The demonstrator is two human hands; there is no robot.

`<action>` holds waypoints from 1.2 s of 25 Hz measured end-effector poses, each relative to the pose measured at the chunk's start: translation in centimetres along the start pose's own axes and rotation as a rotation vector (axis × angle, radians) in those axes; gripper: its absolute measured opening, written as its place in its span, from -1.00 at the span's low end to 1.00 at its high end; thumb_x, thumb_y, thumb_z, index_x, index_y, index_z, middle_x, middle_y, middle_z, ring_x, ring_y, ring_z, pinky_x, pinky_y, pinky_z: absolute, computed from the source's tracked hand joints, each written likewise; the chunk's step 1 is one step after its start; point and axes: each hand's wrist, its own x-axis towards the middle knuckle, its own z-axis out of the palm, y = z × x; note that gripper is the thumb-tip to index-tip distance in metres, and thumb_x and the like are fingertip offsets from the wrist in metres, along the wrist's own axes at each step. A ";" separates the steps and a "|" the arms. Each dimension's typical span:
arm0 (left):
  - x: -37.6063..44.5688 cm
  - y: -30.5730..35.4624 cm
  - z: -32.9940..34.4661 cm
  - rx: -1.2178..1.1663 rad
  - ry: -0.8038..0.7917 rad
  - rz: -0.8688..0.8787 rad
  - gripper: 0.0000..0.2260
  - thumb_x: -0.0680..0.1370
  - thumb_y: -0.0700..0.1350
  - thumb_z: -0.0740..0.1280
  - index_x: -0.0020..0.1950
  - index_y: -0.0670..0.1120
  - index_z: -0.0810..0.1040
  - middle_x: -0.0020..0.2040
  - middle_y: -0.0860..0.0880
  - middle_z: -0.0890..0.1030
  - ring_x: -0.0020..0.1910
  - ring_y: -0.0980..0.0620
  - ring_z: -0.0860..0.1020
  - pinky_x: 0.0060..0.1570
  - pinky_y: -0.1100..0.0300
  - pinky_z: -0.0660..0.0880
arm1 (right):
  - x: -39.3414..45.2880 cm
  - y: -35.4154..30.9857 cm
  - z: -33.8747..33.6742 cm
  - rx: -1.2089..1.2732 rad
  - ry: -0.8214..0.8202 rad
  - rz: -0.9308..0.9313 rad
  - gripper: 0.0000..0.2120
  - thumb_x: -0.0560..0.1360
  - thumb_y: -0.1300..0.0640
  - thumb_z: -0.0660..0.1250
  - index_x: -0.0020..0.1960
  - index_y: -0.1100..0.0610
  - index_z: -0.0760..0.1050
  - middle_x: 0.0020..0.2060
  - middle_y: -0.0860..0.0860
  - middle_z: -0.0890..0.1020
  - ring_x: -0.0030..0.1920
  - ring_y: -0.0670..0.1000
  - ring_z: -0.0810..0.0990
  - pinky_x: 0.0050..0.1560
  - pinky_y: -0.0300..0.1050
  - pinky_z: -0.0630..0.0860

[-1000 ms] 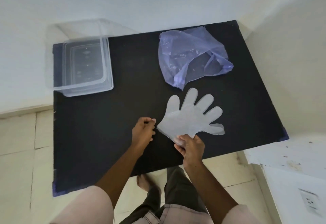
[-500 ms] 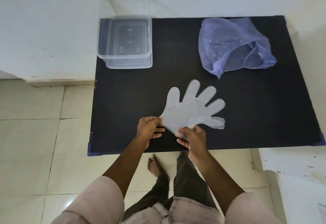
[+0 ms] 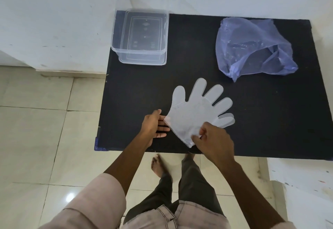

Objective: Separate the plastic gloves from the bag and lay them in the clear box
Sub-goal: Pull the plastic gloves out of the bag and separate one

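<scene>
Translucent plastic gloves lie flat as a stack on the black table, fingers pointing away from me. My right hand pinches the cuff corner nearest me. My left hand rests at the cuff's left corner, fingers spread and touching its edge. A clear box stands at the table's far left corner with nothing visible inside. The crumpled blue plastic bag lies at the far right.
White walls border the table behind and on the right. A tiled floor lies to the left and under me, and my bare foot stands just below the table's near edge. A paint-flecked white surface sits at lower right.
My view has swung left, so the table appears further right. My left hand has opened from a fist and now lies against the cuff's left edge. My right hand keeps its pinch.
</scene>
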 end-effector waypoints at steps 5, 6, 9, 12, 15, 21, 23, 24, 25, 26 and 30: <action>-0.8 -0.9 0.2 -0.085 -0.006 0.089 -0.57 0.63 0.09 0.11 -0.09 -0.11 0.69 -0.21 -0.06 0.74 -0.22 0.00 0.70 -0.24 0.12 0.59 | 2.8 -4.5 2.7 0.374 -0.070 -0.180 -0.73 0.46 -0.02 0.44 0.07 0.11 0.57 -0.02 0.01 0.68 -0.12 -0.11 0.57 -0.05 -0.30 0.49; -0.9 -1.1 0.2 -0.099 -0.011 0.107 -0.57 0.63 0.09 0.11 -0.09 -0.10 0.70 -0.19 -0.05 0.75 -0.22 0.02 0.70 -0.25 0.14 0.59 | 3.2 -5.0 3.3 0.393 -0.060 -0.197 -0.72 0.45 -0.02 0.45 0.09 0.11 0.57 0.01 0.01 0.68 -0.10 -0.11 0.56 -0.05 -0.35 0.46; -1.2 -1.3 0.3 -0.090 -0.016 0.153 -0.57 0.63 0.11 0.11 -0.09 -0.06 0.71 -0.16 -0.03 0.75 -0.16 0.03 0.71 -0.26 0.20 0.60 | 3.4 -5.4 4.6 0.379 0.012 -0.251 -0.75 0.44 0.00 0.47 0.04 0.11 0.60 -0.02 0.02 0.70 -0.11 -0.13 0.57 0.00 -0.28 0.51; -1.3 -1.5 0.3 -0.073 -0.016 0.194 -0.59 0.62 0.10 0.13 -0.12 -0.03 0.72 -0.15 -0.01 0.75 -0.13 0.04 0.71 -0.22 0.20 0.60 | 3.4 -5.5 4.8 0.407 0.060 -0.228 -0.77 0.46 0.01 0.45 0.02 0.14 0.61 -0.06 0.04 0.72 -0.12 -0.09 0.61 0.03 -0.19 0.56; -1.4 -2.0 0.4 -0.063 -0.004 0.229 -0.61 0.63 0.07 0.15 -0.14 -0.01 0.72 -0.15 0.00 0.75 -0.13 0.06 0.71 -0.20 0.20 0.58 | 3.3 -5.5 4.7 0.489 0.064 -0.178 -0.80 0.49 0.05 0.42 0.00 0.18 0.63 -0.10 0.07 0.73 -0.16 -0.09 0.61 0.04 -0.15 0.59; -1.5 -2.4 0.7 -0.070 0.024 0.228 -0.69 0.58 0.06 0.25 -0.17 -0.02 0.73 -0.18 -0.01 0.75 -0.16 0.05 0.71 -0.21 0.19 0.57 | 3.7 -5.4 4.9 0.614 0.038 -0.064 -0.86 0.53 0.21 0.35 -0.06 0.25 0.66 -0.16 0.12 0.72 -0.15 0.02 0.67 0.03 -0.06 0.63; -1.5 -2.2 0.8 -0.061 0.045 0.210 -0.77 0.51 0.04 0.35 -0.17 -0.06 0.72 -0.19 -0.03 0.74 -0.16 0.02 0.71 -0.21 0.16 0.57 | 3.8 -5.2 4.9 0.688 -0.013 -0.023 -0.86 0.52 0.25 0.33 -0.11 0.23 0.66 -0.20 0.09 0.71 -0.16 0.01 0.67 -0.01 -0.09 0.63; -1.4 -2.1 0.8 -0.050 0.059 0.197 -0.80 0.47 0.03 0.39 -0.17 -0.07 0.72 -0.20 -0.04 0.74 -0.16 0.00 0.71 -0.21 0.13 0.58 | 3.8 -5.1 4.9 0.720 -0.038 -0.001 -0.86 0.52 0.26 0.32 -0.14 0.21 0.65 -0.22 0.07 0.70 -0.18 -0.01 0.67 -0.03 -0.11 0.64; -1.3 -2.0 0.9 -0.032 0.072 0.185 -0.83 0.45 0.01 0.42 -0.16 -0.08 0.72 -0.21 -0.05 0.74 -0.17 -0.01 0.71 -0.21 0.12 0.59 | 3.8 -5.0 5.0 0.750 -0.062 0.017 -0.85 0.52 0.26 0.33 -0.16 0.17 0.65 -0.24 0.04 0.69 -0.19 -0.01 0.67 -0.06 -0.14 0.64; -1.1 -1.9 0.9 -0.009 0.085 0.174 -0.85 0.45 -0.02 0.43 -0.16 -0.08 0.71 -0.22 -0.05 0.74 -0.17 -0.01 0.71 -0.21 0.10 0.60 | 3.8 -4.9 5.0 0.775 -0.082 0.031 -0.85 0.52 0.25 0.33 -0.19 0.14 0.64 -0.26 0.01 0.69 -0.19 -0.01 0.67 -0.10 -0.18 0.64; -0.9 -1.6 0.9 0.052 0.140 0.124 -0.92 0.45 -0.10 0.42 -0.18 -0.08 0.69 -0.26 -0.04 0.72 -0.26 0.03 0.68 -0.24 0.13 0.59 | 4.0 -4.5 4.9 0.801 -0.129 0.075 -0.72 0.52 0.28 0.32 -0.31 0.02 0.57 -0.33 -0.03 0.65 -0.20 0.03 0.67 -0.13 -0.12 0.66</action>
